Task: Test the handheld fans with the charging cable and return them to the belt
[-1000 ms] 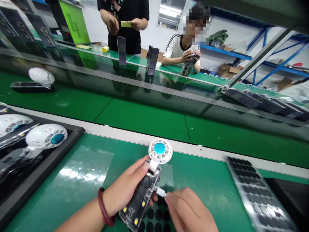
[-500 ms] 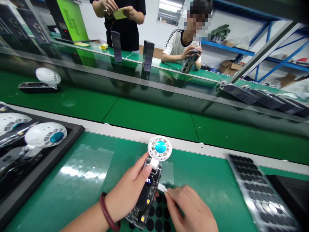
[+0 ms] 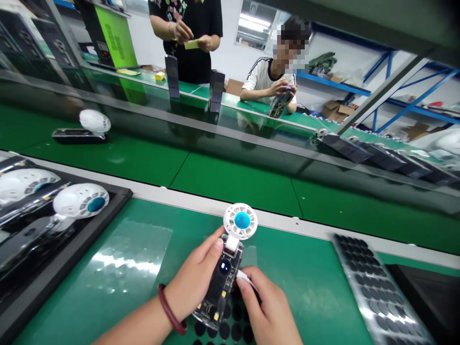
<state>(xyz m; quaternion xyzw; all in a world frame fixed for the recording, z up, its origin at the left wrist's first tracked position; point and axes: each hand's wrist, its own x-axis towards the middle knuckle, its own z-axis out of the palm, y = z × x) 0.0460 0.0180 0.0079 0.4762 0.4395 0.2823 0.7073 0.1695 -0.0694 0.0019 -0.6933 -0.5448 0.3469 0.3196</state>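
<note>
Handheld fan (image 3: pixel 229 273) near the workbench's (image 3: pixel 316 287) far edge
White head (image 3: pixel 240 221), teal hub (image 3: pixel 242 220), lit display (image 3: pixel 224 266); left hand (image 3: pixel 196 278) grips its clear case (image 3: pixel 214 296), right hand (image 3: pixel 264 299) pinches a white plug (image 3: pixel 242 274).

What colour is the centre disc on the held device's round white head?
The centre disc is bright blue, clearest in the head view.

The white fan head (image 3: pixel 240 221) has a blue hub (image 3: pixel 242 220).

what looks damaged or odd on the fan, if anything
Nothing stands out. The fan in the left hand's grip shows no visible damage, its round display lit. The right hand's grip holds a white connector at its side; I can't tell whether it's fully seated.
</note>
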